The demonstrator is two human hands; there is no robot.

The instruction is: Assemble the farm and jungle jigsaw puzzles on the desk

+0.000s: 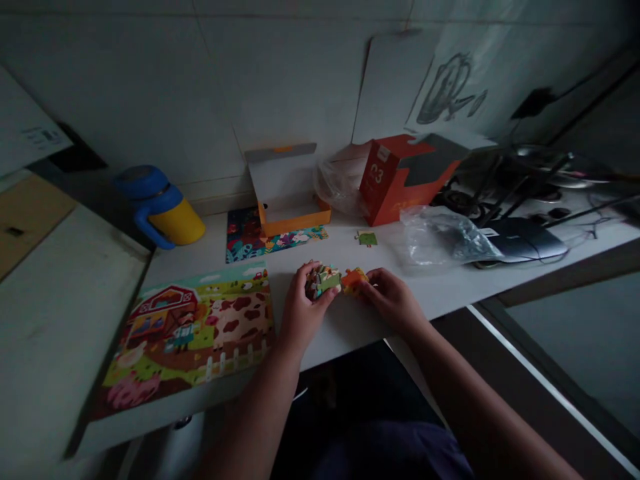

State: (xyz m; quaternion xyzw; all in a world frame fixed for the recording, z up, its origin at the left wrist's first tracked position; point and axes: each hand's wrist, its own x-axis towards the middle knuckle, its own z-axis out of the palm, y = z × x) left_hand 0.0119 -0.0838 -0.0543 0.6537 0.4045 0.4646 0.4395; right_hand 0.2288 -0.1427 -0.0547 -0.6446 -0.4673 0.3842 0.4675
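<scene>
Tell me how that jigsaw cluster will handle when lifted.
Likely light: the jigsaw pieces look like thin card. Each seems stiff, but the joins may part if lifted from one end; the left hand and right hand both grip the cluster.

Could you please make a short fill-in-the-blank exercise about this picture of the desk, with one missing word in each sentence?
The left hand holds a small cluster of jigsaw pieces, while the right hand touches a piece coloured ____.
The large farm jigsaw puzzle shows a red ____ at its left side.
The drinking bottle behind the puzzle has a blue top and a ____ body.

Missing words: orange; barn; yellow.
</scene>
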